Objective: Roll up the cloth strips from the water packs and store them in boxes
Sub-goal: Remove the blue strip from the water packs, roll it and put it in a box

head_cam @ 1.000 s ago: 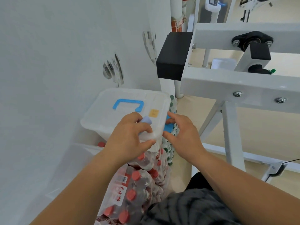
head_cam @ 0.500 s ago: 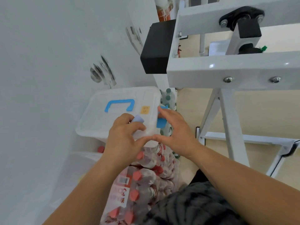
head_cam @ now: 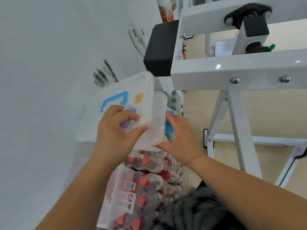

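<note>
1. Roll point(head_cam: 128, 111), pale blue: pinched against lid point(head_cam: 126, 90) by left grip point(head_cam: 116, 130), thumb under lid corner.
2. Lid tilted; its right edge raised off box point(head_cam: 158, 117).
3. Right grip point(head_cam: 180, 135) curled on box rim beside latch point(head_cam: 169, 128).
4. Opening lies just right of roll; left grip nearer, judged to feed it.

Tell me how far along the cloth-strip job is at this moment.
Done: one light-blue cloth strip looks rolled, pinched in the left hand. In hand: that hand holds the box lid tilted up while the right hand holds the box at its blue latch. Left: putting the roll inside and closing the lid.
</note>
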